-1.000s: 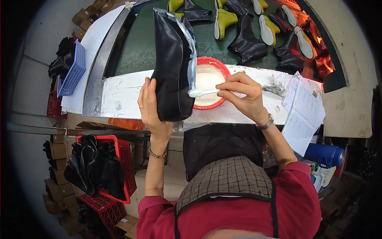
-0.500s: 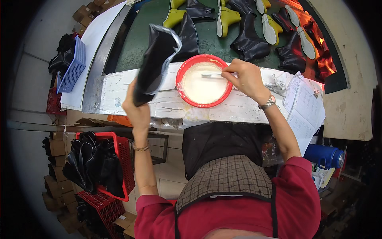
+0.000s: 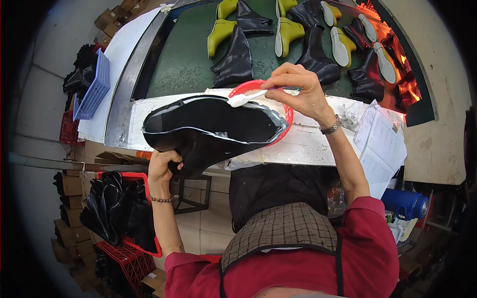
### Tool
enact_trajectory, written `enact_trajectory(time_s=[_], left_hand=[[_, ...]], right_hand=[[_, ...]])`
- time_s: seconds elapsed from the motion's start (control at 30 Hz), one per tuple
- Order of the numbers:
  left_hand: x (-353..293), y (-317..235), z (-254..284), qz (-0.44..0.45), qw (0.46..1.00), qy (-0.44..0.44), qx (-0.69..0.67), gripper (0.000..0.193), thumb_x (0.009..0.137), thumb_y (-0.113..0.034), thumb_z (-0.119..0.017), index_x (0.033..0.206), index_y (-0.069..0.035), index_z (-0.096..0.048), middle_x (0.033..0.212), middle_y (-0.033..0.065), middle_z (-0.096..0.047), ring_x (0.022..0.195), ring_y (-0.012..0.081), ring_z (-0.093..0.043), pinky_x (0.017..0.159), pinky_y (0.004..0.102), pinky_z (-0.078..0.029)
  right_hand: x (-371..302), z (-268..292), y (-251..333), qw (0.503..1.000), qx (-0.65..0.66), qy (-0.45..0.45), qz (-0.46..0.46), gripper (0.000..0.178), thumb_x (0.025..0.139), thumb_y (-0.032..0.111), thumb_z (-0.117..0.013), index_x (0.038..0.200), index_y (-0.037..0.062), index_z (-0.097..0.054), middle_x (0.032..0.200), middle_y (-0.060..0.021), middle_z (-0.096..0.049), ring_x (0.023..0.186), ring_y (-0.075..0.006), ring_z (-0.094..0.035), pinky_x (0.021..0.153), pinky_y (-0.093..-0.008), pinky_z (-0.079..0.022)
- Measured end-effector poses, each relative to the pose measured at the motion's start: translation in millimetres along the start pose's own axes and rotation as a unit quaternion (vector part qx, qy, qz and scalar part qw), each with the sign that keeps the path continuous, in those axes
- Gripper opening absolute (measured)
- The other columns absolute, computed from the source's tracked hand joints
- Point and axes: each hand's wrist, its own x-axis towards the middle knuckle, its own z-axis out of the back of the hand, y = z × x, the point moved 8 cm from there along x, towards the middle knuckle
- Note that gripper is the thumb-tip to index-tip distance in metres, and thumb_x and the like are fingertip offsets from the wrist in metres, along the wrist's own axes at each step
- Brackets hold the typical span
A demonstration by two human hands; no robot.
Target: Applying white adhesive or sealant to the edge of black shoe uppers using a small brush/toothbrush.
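A black boot upper [image 3: 191, 146] is tipped sideways with its underside facing up, and my left hand [image 3: 163, 166] grips it from below. White paste lines much of the underside's edge. My right hand [image 3: 302, 94] pinches a small white-handled brush [image 3: 248, 97], its head thickly coated with white paste. That brush head is at the far edge of the underside; whether it touches cannot be told. Behind and partly under the boot upper stands a red bowl [image 3: 289, 121] of white paste, mostly hidden by the upper and my right hand.
Beyond the white worktable [image 3: 313, 144], a green conveyor belt [image 3: 179, 59] carries several black boots [image 3: 233, 59] and yellow-green soles [image 3: 221, 34]. An orange glow lights its right end. Papers [image 3: 380, 134] lie at right, above a blue flask [image 3: 405, 203]. A red crate [image 3: 154, 218] of black uppers stands left.
My left hand has turned the boot upper from upright to lying across the table, over part of the bowl. My right hand has lifted the brush from the paste to the upper's edge.
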Motion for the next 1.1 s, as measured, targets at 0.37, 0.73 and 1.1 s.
enact_trajectory(time_s=[0.37, 0.73, 1.1], left_hand=[[5.8, 0.9, -14.3, -0.003, 0.993, 0.099, -0.071, 0.033, 0.062, 0.014, -0.053, 0.092, 0.009, -0.065, 0.073, 0.0139, -0.064, 0.048, 0.0201, -0.053, 0.041, 0.0295, -0.041], [4.9, -9.3, -17.4, -0.058, 0.988, 0.108, -0.097, 0.033, 0.064, 0.011, -0.055, 0.095, 0.011, -0.066, 0.073, 0.0153, -0.064, 0.048, 0.0195, -0.053, 0.042, 0.0294, -0.041], [0.6, -0.4, -60.9, 0.034, 0.989, 0.133, -0.048, 0.027, 0.064, 0.009, -0.059, 0.089, 0.013, -0.067, 0.077, 0.022, -0.069, 0.048, 0.0226, -0.058, 0.04, 0.0314, -0.045]], right_hand=[[-15.3, 8.5, -0.9, 0.999, -0.001, 0.038, -0.031, 0.016, 0.081, 0.011, -0.084, 0.096, 0.0095, -0.082, 0.089, -0.0009, -0.072, 0.085, -0.0138, -0.064, 0.087, -0.0312, -0.04], [-16.8, 16.5, -2.7, 0.999, 0.001, 0.004, -0.035, 0.014, 0.081, 0.009, -0.083, 0.095, 0.0085, -0.081, 0.091, -0.0017, -0.072, 0.089, -0.016, -0.064, 0.087, -0.0326, -0.043], [2.1, 13.8, 3.2, 0.999, 0.005, 0.034, -0.015, 0.013, 0.084, 0.014, -0.083, 0.097, 0.0134, -0.083, 0.086, 0.0013, -0.072, 0.08, -0.0117, -0.063, 0.084, -0.03, -0.037]])
